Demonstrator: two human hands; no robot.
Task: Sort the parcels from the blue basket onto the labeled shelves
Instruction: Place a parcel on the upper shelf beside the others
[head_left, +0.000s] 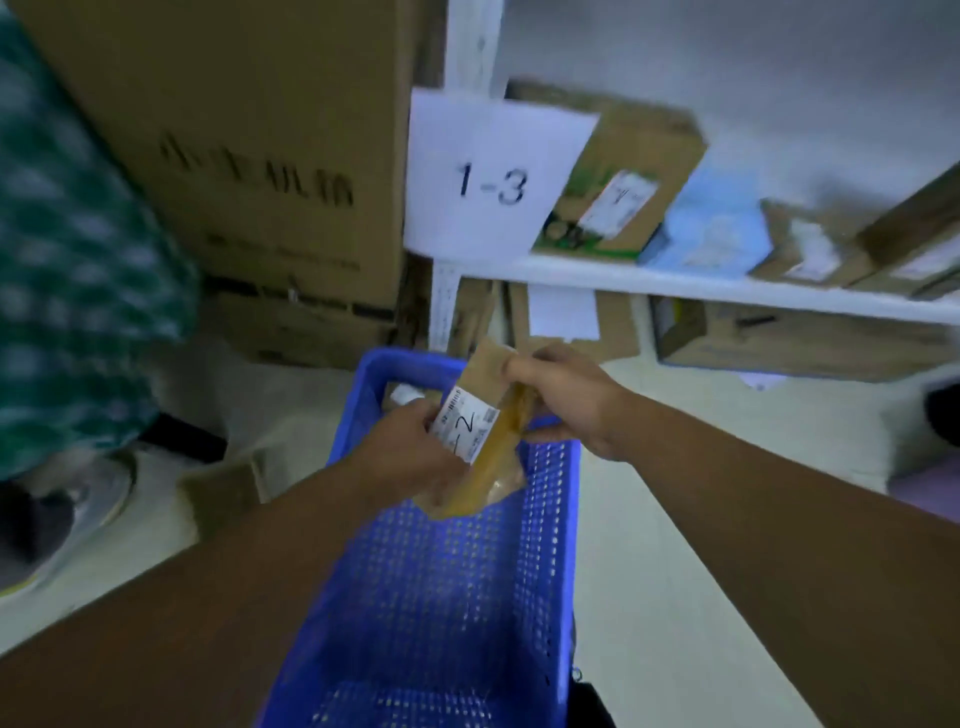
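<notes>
- writing first: the white label (467, 422) on the parcel (483, 431) carries printed barcode lines too small to read and a handwritten dash and "2"; anything before the dash is hidden by the thumb.
- a paper sign (493, 182) taped to the shelf post reads "1-3".
- the large cardboard box (234, 156) on the left has dark printed characters, too blurred to read.
- the parcel is a flat brown packet with a yellowish tape strip along its right side, held in the air over the far end of the blue basket (550, 519).
- its long axis runs from the person toward the shelf (675, 283), with the far end tipped slightly right and the label face up.
- the left hand (410, 452) pinches the near left edge, thumb on the label.
- the right hand (566, 400) grips the far right edge, fingers curled round it.
- on the shelf by the sign, a box with green print (623, 182) leans, and a light blue packet (711, 228) lies just beside it.
- another person's green patterned garment (78, 260) and a shoe (78, 519) are at the left.
</notes>
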